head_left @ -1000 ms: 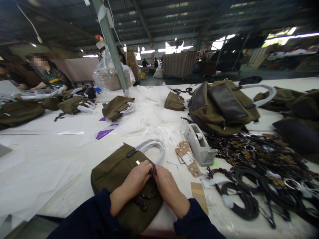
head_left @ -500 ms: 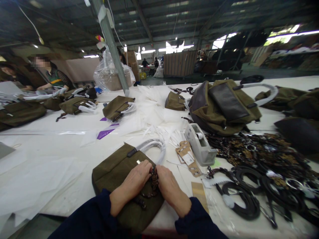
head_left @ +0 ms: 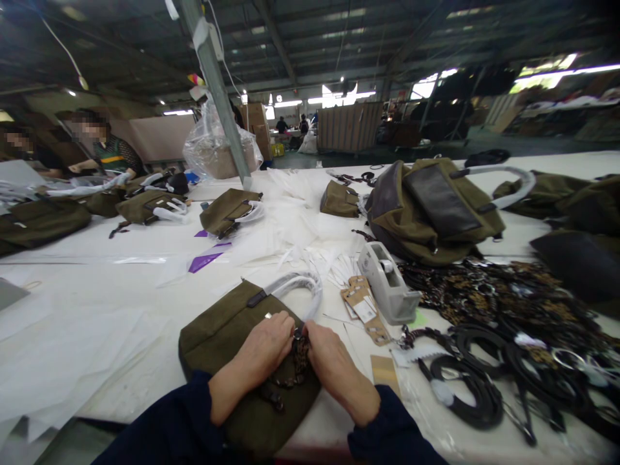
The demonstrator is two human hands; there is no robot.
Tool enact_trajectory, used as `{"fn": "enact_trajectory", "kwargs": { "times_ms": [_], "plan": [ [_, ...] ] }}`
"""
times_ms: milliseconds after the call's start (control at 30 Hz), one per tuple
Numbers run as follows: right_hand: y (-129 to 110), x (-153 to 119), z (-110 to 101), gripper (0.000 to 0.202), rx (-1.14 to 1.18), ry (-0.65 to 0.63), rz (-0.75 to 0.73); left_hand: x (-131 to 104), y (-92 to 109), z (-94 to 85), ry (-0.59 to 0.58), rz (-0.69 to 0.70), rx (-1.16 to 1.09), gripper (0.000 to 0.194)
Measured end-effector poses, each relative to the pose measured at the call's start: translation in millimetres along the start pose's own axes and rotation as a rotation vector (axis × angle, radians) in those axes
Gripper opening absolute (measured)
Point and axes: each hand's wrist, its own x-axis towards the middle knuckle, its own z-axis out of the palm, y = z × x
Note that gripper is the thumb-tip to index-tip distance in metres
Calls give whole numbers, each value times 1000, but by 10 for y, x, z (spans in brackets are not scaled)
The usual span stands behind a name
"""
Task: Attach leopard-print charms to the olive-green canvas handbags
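Note:
An olive-green handbag point(head_left: 217, 329) lies in front of me on the white table, its plastic-wrapped handles point(head_left: 310, 290) pointing away. My left hand point(head_left: 274, 342) is closed at the bag's upper edge, near the base of a handle. Close beside it, my right hand point(head_left: 329, 355) is closed too, its fingertips pinching at the same spot. Between them hangs a dark brown braided charm point(head_left: 300, 358), whose cord trails down over the bag. The fingers of both hands grip its top end; the exact attachment point is hidden behind them.
Right of the bag stand a grey tape dispenser point(head_left: 387, 284) and brown tags point(head_left: 363, 307). A heap of braided charms point(head_left: 504, 297) and coiled black straps point(head_left: 465, 391) cover the right side. White tissue sheets point(head_left: 87, 361) lie left. Across the table sits a person point(head_left: 109, 152).
My right hand and forearm have shifted slightly, with the wrist a little further right. The bag and charm stay nearly in place; the view has tilted marginally.

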Motion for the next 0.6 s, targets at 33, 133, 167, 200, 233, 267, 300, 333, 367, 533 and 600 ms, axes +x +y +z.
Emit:
{"fn": "enact_trajectory", "kwargs": {
  "times_ms": [33,133,167,200,233,267,300,333,367,533,600],
  "plan": [
    [7,-18,-56,23,-10,-6,9,-9,7,-45,9,0,-19,12],
    [2,-66,-233,17,-38,-16,39,-28,4,-105,55,-13,-174,8],
    [-9,-77,-286,15,-37,-19,52,-30,-3,-100,72,-28,-251,7],
    [-21,-86,-333,13,-32,-19,68,-31,-11,-88,89,-47,-326,6],
    [-34,-94,-370,12,-22,-16,85,-31,-17,-71,110,-66,-387,6],
    [-44,-100,-398,11,-10,-8,100,-30,-21,-54,137,-75,-421,7],
    [-49,-106,-414,11,8,11,108,-29,-21,-41,165,-64,-421,7],
    [-49,-113,-419,12,34,37,107,-29,-17,-31,190,-34,-398,7],
    [-45,-121,-416,13,75,64,98,-29,-11,-26,211,4,-376,7],
    [7,-155,-341,13,390,89,55,-36,12,-48,242,-43,-714,8],
    [16,-150,-321,16,440,112,67,-52,13,-77,220,-71,-819,9]
  ]
}}
